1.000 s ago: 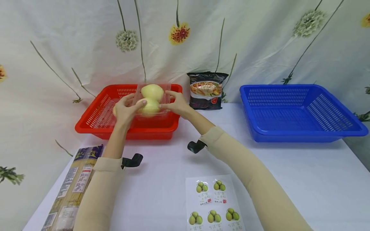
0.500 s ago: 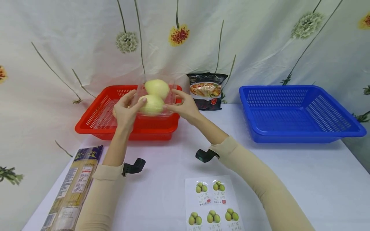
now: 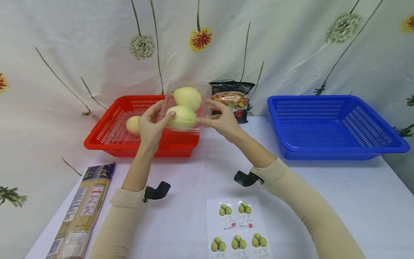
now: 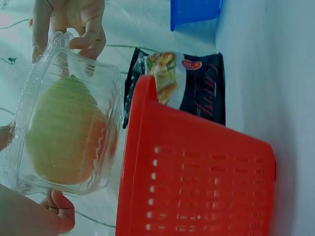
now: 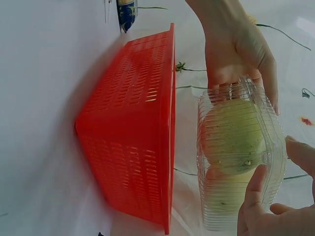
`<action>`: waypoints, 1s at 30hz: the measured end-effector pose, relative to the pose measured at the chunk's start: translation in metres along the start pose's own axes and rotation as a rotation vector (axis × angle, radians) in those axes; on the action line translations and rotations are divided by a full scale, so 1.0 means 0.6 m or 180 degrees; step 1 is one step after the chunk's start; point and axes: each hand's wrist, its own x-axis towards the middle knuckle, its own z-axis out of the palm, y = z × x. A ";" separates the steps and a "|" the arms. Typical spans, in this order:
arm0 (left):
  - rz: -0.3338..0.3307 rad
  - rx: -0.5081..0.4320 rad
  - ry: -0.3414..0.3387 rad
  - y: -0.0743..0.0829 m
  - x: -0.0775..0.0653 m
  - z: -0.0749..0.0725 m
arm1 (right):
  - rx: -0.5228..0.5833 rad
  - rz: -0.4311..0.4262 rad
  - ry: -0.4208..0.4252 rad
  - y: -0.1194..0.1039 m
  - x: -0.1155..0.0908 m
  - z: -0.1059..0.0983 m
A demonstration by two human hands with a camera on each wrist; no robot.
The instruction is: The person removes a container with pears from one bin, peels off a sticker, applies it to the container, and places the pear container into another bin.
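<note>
Both hands hold a clear plastic fruit box [image 3: 205, 95] between them, above the right part of the red basket [image 3: 174, 144]. Two pale yellow-green fruits [image 3: 187, 98] show through its ribbed walls. My left hand [image 3: 151, 126] grips the box's left side, thumb over the front. On the opposite side, my right hand [image 3: 226, 123] pinches the edge between thumb and fingers. In the left wrist view, the box [image 4: 110, 81] is lifted beyond the basket's rim. A round yellowish fruit [image 3: 132, 125] lies in the red basket, partly hidden by my left hand.
A black noodle packet [image 3: 237, 94] stands against the flowered cloth. The blue basket [image 3: 339, 149] is at the right. A long pack of dried noodles [image 3: 85, 205] lies at the left edge, and a sheet of pear stickers [image 3: 234, 230] lies at the front.
The hands have carried the fruit box rightward and slightly up, so it now partly overlaps the noodle packet in the head view. The fruit left in the red basket has come into fuller view.
</note>
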 end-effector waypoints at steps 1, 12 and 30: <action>0.0011 0.0013 -0.0033 0.001 -0.002 0.003 | 0.0024 -0.0005 -0.0007 0.000 -0.003 -0.005; 0.0147 -0.0023 -0.0272 0.000 -0.025 0.041 | -0.0054 -0.0149 0.0007 0.004 -0.037 -0.054; 0.0109 -0.0037 -0.0689 -0.009 -0.069 0.094 | -0.0468 0.0135 0.0034 0.016 -0.097 -0.121</action>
